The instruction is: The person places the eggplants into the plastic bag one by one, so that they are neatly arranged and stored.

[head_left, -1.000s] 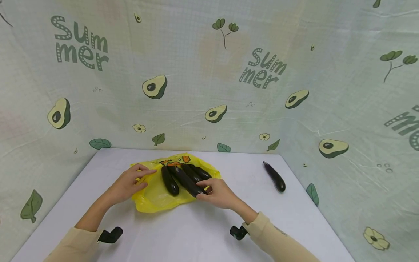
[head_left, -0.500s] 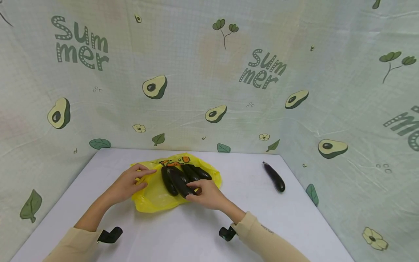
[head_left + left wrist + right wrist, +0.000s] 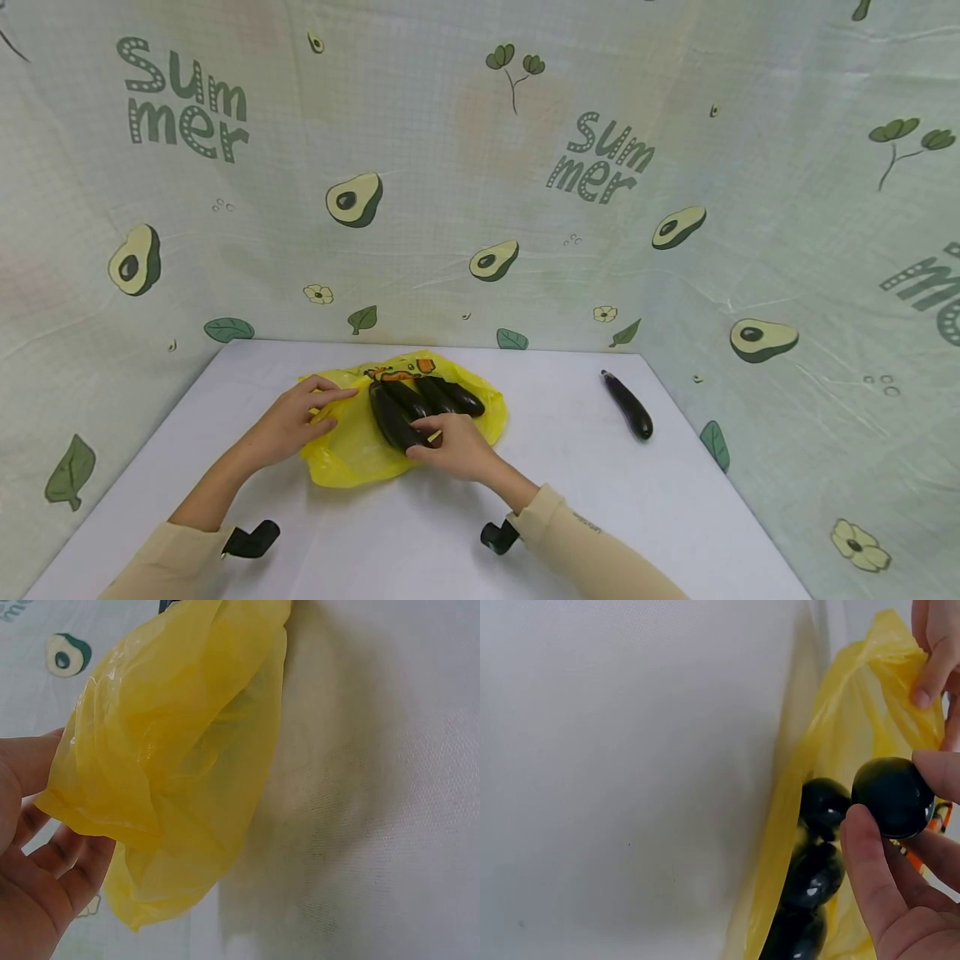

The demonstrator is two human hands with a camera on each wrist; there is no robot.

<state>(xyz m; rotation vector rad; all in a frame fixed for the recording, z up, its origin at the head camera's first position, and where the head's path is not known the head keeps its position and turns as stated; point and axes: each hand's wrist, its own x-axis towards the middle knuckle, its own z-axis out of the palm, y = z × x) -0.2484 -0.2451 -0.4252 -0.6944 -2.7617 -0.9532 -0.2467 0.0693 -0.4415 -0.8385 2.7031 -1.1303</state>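
Note:
A yellow plastic bag [image 3: 345,460] lies with its mouth toward me, and several dark, glossy eggplants [image 3: 463,398] are inside. My left hand [image 3: 296,421] grips the bag's left edge between thumb and fingers; the bag's film [image 3: 180,765] bunches beside them in the left wrist view. With thumb and fingertips my right hand [image 3: 457,450] pinches the near end of one eggplant [image 3: 892,796], at the mouth of the bag. This eggplant covers part of the leftmost side of the row behind it. In the right wrist view three rounded eggplant ends [image 3: 814,876] show beside it.
Another eggplant [image 3: 627,406] lies alone on the white table [image 3: 570,417] toward the right. A cloth [image 3: 420,275] printed with avocados and leaves hangs behind and along the sides. Black camera mounts [image 3: 252,539] stick out from both wrists.
My right hand has moved left with the eggplant, from the middle of the bag toward its left side. The left hand stays at the bag's edge.

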